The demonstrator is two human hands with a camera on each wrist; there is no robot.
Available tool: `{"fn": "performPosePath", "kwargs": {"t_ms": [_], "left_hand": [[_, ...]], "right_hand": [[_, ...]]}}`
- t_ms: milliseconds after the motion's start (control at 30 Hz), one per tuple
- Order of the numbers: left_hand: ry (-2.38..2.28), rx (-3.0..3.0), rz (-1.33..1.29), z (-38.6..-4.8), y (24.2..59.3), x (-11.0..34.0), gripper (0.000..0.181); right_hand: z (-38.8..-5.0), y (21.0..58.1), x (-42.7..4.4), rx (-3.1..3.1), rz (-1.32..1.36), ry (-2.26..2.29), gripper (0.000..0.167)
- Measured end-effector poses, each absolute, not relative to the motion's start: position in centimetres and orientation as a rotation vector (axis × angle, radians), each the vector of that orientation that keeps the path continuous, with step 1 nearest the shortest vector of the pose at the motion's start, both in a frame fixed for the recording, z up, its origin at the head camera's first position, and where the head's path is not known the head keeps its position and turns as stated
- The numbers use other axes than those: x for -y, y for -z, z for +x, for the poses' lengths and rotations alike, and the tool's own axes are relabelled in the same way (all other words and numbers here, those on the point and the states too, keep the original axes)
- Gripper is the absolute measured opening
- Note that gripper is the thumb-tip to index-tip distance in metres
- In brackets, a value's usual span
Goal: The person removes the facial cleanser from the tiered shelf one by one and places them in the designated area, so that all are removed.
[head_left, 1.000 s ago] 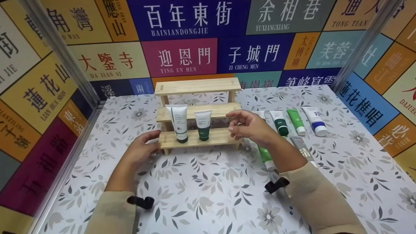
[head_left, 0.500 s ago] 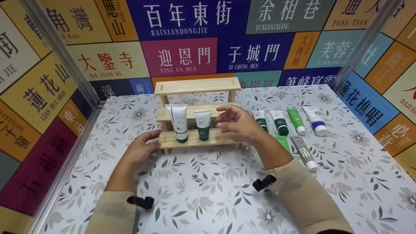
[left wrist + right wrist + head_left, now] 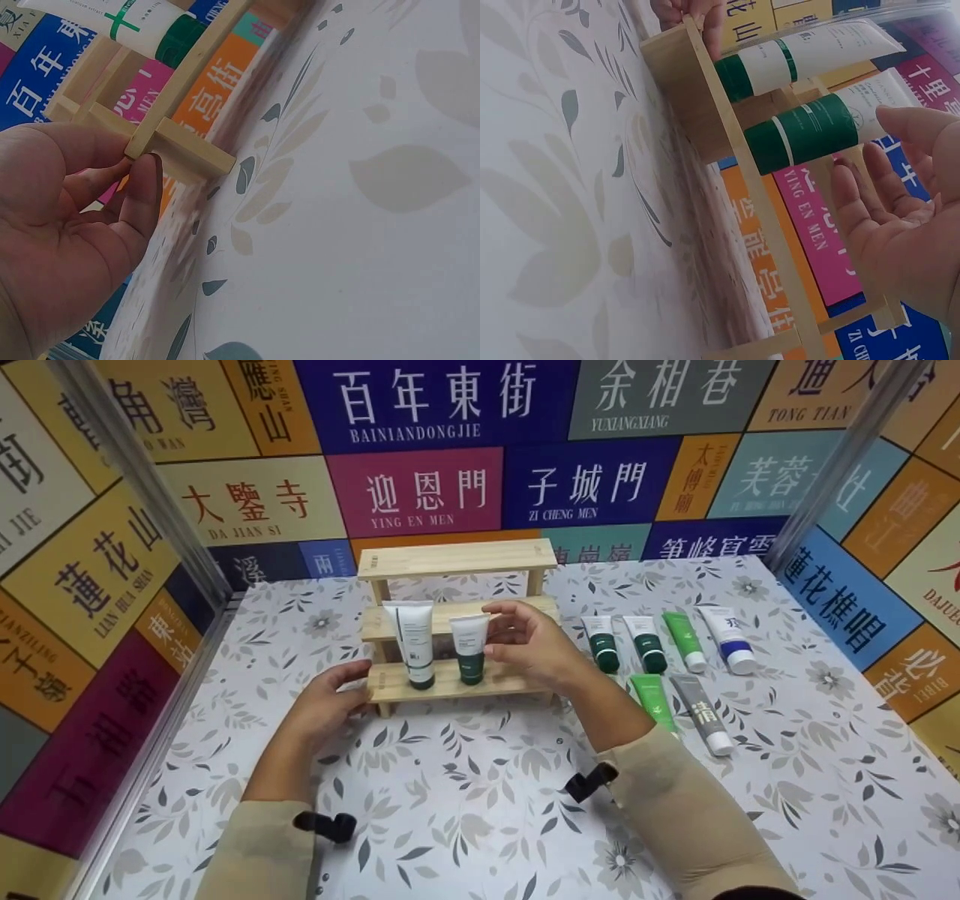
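A three-tier wooden display stand [image 3: 499, 681] bears two upright squeeze tubes on its lowest step. The larger white tube [image 3: 417, 641] with a dark green cap is on the left. Beside it stands a smaller white and green tube [image 3: 469, 649]. My left hand [image 3: 330, 701] pinches the left end of the lowest step, seen closely in the left wrist view. At the smaller tube's right side is my right hand [image 3: 529, 649], its fingers loosely bent and spread. In the right wrist view its thumb [image 3: 907, 124] overlaps the tube's white end; whether it touches cannot be told.
Several tubes lie on the flowered tabletop [image 3: 480, 810] right of the stand: two white and green tubes [image 3: 602, 643], a green tube [image 3: 684, 641], a white and blue tube [image 3: 727, 639], another green tube [image 3: 654, 701] and a grey tube [image 3: 703, 712]. A printed wall [image 3: 585, 480] rises behind.
My right hand has moved left from the stand's right end to the smaller tube, uncovering tubes on the table. My left hand and both standing tubes have kept their places.
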State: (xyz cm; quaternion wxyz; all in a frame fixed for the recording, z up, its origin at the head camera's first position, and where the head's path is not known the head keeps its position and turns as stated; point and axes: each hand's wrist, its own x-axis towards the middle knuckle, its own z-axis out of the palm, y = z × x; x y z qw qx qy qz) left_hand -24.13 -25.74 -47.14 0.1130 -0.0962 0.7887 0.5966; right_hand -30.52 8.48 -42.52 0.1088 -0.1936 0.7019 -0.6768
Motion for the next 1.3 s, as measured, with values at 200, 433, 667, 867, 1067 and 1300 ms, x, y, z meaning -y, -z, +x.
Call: {"fn": "performPosePath", "kwargs": {"t_ms": [200, 433, 667, 867, 1067, 1300], "left_hand": [[-1.735, -2.313, -0.302, -24.2, 47.0, 25.8, 0.057], [-1.744, -2.32, -0.281, -24.1, 47.2, 25.8, 0.057], [-1.782, -2.304, -0.242, -24.0, 47.2, 25.8, 0.056], [-1.789, -2.298, -0.25, -24.1, 47.2, 25.9, 0.056], [-1.786, -2.303, -0.258, -24.2, 47.2, 25.9, 0.056], [-1.783, -2.296, -0.269, -24.2, 47.3, 25.9, 0.056]], "right_hand": [[-30.4, 42.5, -7.8, -2.063, -0.574, 2.092, 0.062], [-30.1, 42.5, -7.6, -2.105, -0.586, 2.087, 0.052], [-30.0, 42.6, -7.2, -2.112, -0.573, 2.108, 0.041], [-29.8, 42.7, -7.1, -2.112, -0.574, 2.128, 0.038], [-29.8, 42.7, -7.5, -2.116, -0.581, 2.133, 0.036], [-30.1, 42.7, -9.3, -2.174, -0.569, 2.095, 0.039]]}}
